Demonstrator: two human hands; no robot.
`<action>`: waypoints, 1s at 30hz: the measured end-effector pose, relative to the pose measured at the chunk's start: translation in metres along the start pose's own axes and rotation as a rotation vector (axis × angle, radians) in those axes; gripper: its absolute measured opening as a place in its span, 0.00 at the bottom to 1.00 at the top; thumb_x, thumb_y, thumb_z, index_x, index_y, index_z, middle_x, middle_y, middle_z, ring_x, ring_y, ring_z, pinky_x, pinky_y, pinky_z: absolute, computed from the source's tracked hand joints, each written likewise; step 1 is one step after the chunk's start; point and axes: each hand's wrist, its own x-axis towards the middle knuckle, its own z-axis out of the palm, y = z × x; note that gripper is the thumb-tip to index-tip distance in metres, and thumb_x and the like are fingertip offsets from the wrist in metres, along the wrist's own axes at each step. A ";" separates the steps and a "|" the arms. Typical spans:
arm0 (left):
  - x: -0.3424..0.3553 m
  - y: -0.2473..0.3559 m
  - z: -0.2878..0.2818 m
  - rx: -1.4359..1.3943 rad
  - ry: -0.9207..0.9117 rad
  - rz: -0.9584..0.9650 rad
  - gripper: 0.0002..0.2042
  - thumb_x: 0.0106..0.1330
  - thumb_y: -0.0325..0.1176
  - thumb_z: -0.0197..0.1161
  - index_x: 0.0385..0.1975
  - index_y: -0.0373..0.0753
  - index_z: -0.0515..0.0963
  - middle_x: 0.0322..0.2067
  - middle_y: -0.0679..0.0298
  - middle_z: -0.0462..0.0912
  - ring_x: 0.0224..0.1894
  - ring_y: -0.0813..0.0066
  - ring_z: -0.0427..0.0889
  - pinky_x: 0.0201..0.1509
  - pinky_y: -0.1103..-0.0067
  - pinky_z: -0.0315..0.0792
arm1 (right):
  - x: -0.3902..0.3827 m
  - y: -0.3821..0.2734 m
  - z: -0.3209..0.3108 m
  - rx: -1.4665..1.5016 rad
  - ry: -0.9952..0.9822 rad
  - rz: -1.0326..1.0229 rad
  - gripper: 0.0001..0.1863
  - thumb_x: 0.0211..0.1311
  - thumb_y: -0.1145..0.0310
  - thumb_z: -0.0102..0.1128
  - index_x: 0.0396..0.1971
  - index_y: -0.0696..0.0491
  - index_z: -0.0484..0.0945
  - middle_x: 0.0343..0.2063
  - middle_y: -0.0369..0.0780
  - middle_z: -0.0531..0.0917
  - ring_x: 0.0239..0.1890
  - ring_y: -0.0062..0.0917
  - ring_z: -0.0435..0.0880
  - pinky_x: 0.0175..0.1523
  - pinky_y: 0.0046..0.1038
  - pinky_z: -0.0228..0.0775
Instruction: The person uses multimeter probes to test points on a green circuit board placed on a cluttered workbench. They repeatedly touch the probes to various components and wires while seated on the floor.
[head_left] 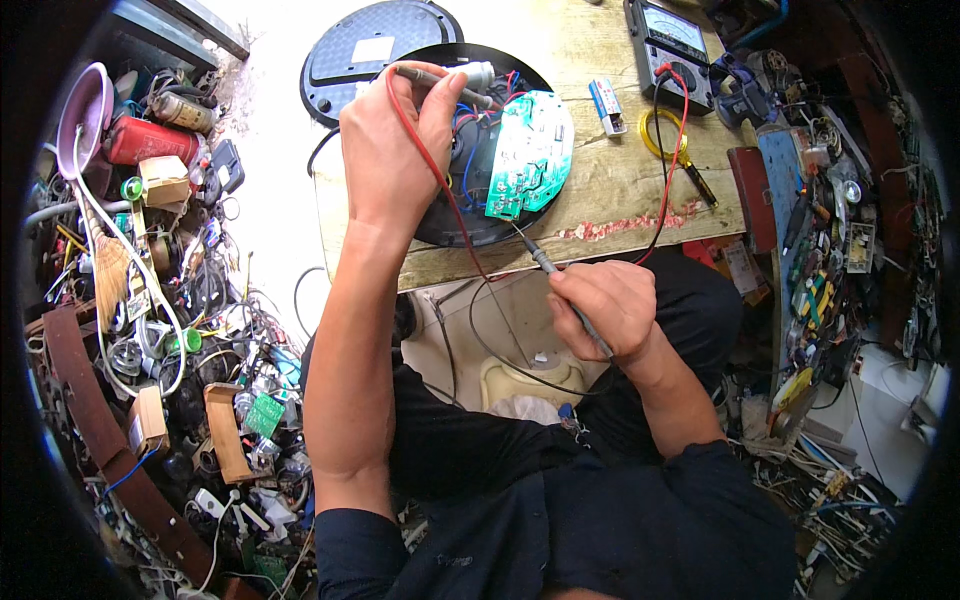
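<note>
My left hand [390, 150] is closed on a multimeter probe [478, 98] with a red lead; its tip points toward the upper left edge of a green circuit board [530, 150]. My right hand [608, 300] grips a second probe [541, 258] with a black lead, its thin tip at the board's lower edge. Whether either tip touches metal I cannot tell. The board leans in a round black housing [460, 237] among red and blue wires. Both leads run to an analog multimeter [672, 45] at the table's far right.
Behind the housing lies a round black cover [345, 50]. A small blue-and-white box [607, 105], a yellow-rimmed magnifying glass [655, 140] and reddish crumbs [620, 228] lie on the wooden table [590, 30]. Cluttered parts and cables crowd both sides, with a purple basin [85, 115] at left.
</note>
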 end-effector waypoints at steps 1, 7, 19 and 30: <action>0.000 0.000 0.000 0.006 0.005 0.003 0.13 0.72 0.36 0.73 0.37 0.29 0.87 0.21 0.55 0.87 0.22 0.73 0.86 0.30 0.77 0.77 | 0.000 0.000 0.000 -0.001 -0.001 0.004 0.21 0.49 0.80 0.74 0.47 0.58 0.84 0.32 0.42 0.87 0.24 0.31 0.85 0.29 0.28 0.76; 0.000 -0.003 0.001 -0.010 0.001 0.010 0.13 0.72 0.36 0.73 0.37 0.29 0.87 0.22 0.54 0.88 0.23 0.72 0.87 0.30 0.77 0.78 | 0.001 -0.001 0.000 -0.005 -0.009 0.007 0.21 0.51 0.80 0.75 0.48 0.58 0.84 0.33 0.42 0.87 0.24 0.31 0.85 0.29 0.29 0.76; 0.000 -0.003 0.001 -0.015 -0.002 -0.014 0.13 0.72 0.36 0.73 0.37 0.28 0.87 0.21 0.56 0.87 0.22 0.73 0.85 0.29 0.76 0.76 | 0.003 -0.003 0.000 -0.039 -0.036 0.020 0.20 0.51 0.79 0.76 0.46 0.58 0.83 0.32 0.43 0.88 0.26 0.33 0.88 0.30 0.30 0.79; 0.000 -0.005 0.004 -0.086 -0.001 -0.023 0.13 0.73 0.35 0.72 0.38 0.28 0.86 0.21 0.58 0.86 0.22 0.78 0.82 0.28 0.78 0.75 | 0.000 -0.001 0.002 -0.032 -0.042 0.032 0.18 0.50 0.80 0.75 0.44 0.59 0.84 0.31 0.43 0.88 0.27 0.33 0.89 0.31 0.29 0.80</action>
